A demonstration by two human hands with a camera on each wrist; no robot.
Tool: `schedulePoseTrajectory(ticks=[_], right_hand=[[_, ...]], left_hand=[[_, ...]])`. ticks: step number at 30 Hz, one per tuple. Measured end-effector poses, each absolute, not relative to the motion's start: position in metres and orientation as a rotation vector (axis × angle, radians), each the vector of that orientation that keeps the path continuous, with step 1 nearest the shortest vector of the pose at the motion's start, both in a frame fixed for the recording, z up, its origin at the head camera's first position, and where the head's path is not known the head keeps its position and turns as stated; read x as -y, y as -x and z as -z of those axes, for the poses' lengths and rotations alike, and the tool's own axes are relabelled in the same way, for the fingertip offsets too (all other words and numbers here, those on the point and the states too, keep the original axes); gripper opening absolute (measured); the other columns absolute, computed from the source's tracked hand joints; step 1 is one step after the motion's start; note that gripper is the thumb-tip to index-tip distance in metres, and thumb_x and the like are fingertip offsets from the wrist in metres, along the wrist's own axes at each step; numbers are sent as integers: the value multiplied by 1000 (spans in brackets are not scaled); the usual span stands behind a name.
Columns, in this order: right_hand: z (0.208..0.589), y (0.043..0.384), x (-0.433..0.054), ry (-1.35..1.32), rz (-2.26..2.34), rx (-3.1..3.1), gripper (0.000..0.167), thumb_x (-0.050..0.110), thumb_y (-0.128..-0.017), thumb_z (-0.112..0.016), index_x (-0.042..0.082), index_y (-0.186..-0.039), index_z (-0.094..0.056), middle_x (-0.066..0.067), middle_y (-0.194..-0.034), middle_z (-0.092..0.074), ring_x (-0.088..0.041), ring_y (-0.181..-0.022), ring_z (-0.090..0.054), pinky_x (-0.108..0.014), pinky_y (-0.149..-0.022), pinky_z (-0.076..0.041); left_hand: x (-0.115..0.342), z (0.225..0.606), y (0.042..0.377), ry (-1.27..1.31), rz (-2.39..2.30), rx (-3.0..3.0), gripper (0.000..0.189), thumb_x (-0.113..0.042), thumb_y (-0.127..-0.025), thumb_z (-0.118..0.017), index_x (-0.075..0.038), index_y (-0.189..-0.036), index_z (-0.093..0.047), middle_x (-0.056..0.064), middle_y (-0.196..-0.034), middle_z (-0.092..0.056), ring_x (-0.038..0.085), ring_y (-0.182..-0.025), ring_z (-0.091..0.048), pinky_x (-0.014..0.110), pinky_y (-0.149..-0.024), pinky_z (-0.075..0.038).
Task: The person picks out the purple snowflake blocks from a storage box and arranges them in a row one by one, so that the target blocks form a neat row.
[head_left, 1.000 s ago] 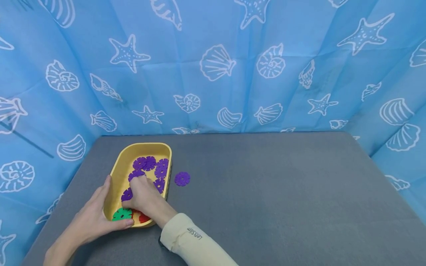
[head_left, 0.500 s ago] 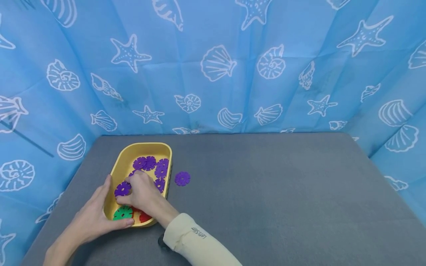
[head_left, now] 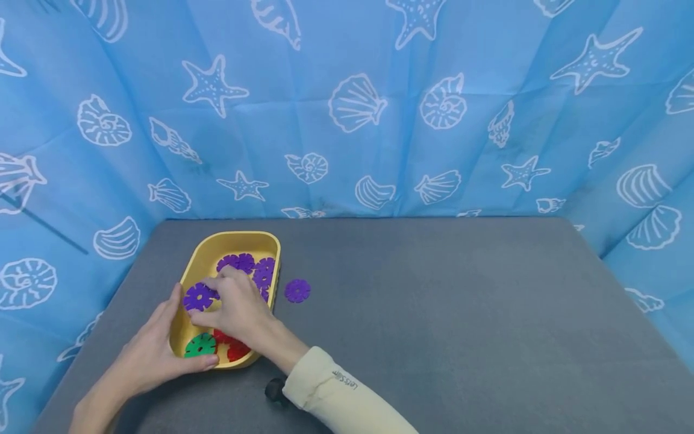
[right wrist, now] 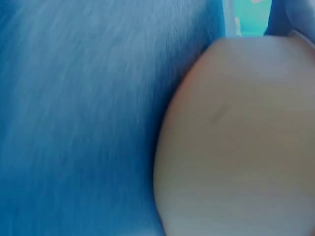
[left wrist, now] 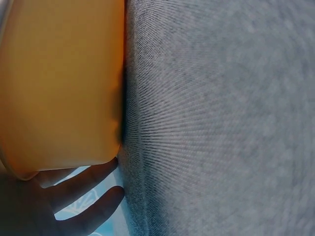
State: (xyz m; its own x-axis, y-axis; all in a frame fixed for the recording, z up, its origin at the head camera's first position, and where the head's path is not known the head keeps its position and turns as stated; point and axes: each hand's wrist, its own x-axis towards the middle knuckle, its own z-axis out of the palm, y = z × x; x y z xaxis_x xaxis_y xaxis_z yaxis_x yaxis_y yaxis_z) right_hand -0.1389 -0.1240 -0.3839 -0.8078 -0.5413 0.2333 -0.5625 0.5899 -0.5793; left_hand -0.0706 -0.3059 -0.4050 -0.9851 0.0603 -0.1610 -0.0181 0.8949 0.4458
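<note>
A yellow tray (head_left: 238,239) with notched plastic discs in it stands on the left of the table. Its near left corner is in the grip of my left hand (head_left: 145,355), thumb over the front rim and fingers along the outer side. In the left wrist view, those fingers (left wrist: 88,189) lie round the tray's outer wall. Over the tray, my right hand (head_left: 242,307) pinches a purple notched disc (head_left: 197,297) between thumb and fingertips. Below it lie a green disc (head_left: 200,345) and red discs (head_left: 237,350). More purple discs (head_left: 264,272) are partly hidden behind the right hand.
One loose purple disc (head_left: 297,290) lies flat on the grey tabletop (head_left: 434,313), just right of the tray. A small black object (head_left: 275,390) shows beside the right cuff (head_left: 309,377). A blue curtain (head_left: 303,72) with shell prints hangs behind the table.
My right hand has drawn a purple disc from among the others and tilted it up toward the tray's left side. More of the red discs show now. The left hand stays in place.
</note>
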Motion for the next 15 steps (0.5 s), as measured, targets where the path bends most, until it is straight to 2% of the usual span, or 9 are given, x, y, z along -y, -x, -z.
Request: schedulePoseTrajectory(ticks=[5,11,15], right_hand=[[377,140,105,-981,-984,2747,57,41,-84,-83,19,-135,-69,9,-106,-64,0,-93,-49,-5,-78,-41],[374,144,81,-1053,-1004,2705,57,39,-85,-82,14,-135,-68,4,-106,-66,-5,-93,-50,-5,-73,-40],[373,147,65,-1060,-994,2722,56,40,-87,-81,15,-136,-68,2,-112,-67,-7,-100,-52,-8,-79,-44]], left_hand=[[308,403,71,-21,-682,-2883,142,-62,-75,-82,-3,-162,13,34,-151,-32,43,-115,-54,61,-83,-58],[308,404,72,0,-680,-2868,142,-62,-74,-82,-3,-162,13,35,-152,-30,43,-113,-54,60,-81,-59],[307,404,72,-3,-670,-2877,143,-62,-73,-83,-3,-162,12,36,-153,-29,42,-111,-54,60,-80,-58]])
